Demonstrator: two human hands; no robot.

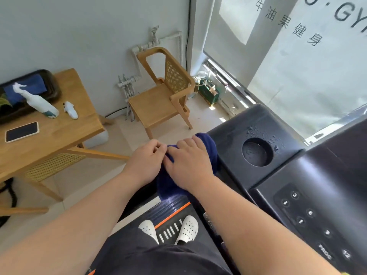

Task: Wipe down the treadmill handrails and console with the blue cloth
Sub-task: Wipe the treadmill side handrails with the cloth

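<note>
A dark blue cloth [208, 147] is bunched at the left end of the black treadmill console [286, 175]. My right hand [188, 161] lies on top of the cloth with fingers curled over it. My left hand [147, 161] pinches the cloth's left edge beside the right hand. Water droplets speckle the console top around a round cup holder [256, 151]. A keypad [309, 217] with numbered buttons sits at the lower right. The handrail under the cloth is hidden.
A wooden table [59, 132] at the left holds a white spray bottle [39, 102], a phone [21, 132], a small white object [71, 110] and a dark tray [51, 82] with another blue cloth. A wooden chair [160, 96] stands by the wall. My feet in white shoes [186, 229] are on the treadmill deck.
</note>
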